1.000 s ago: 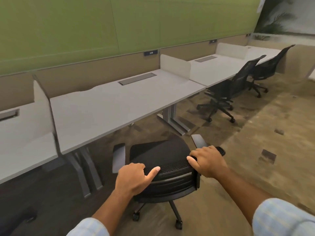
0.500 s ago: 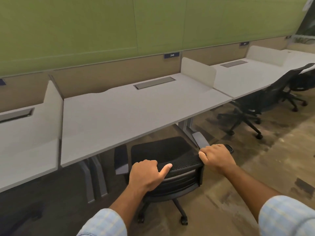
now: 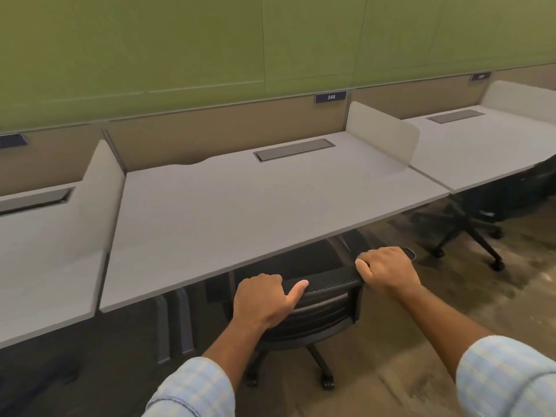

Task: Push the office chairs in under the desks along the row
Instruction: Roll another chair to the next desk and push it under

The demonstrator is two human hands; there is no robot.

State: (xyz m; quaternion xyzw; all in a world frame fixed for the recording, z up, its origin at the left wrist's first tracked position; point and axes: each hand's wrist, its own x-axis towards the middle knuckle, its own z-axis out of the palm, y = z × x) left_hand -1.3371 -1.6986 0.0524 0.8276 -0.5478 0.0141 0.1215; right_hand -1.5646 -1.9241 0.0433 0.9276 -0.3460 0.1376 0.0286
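Head view: both hands gripping chair backrest
Left grip [image 3: 264,299]: clamping on the chair [image 3: 325,299] – thumb extending
Right grip [image 3: 388,269]: clamping on the chair – seat sitting under counter [image 3: 240,212]

The office chair [image 3: 325,299] sits partly under the front edge of the middle desk [image 3: 255,206], with the left hand [image 3: 264,299] and right hand [image 3: 388,270] on its backrest top, a second chair [image 3: 481,206] tucked under the desk to the right [image 3: 481,145], and another desk [image 3: 39,236] to the left.
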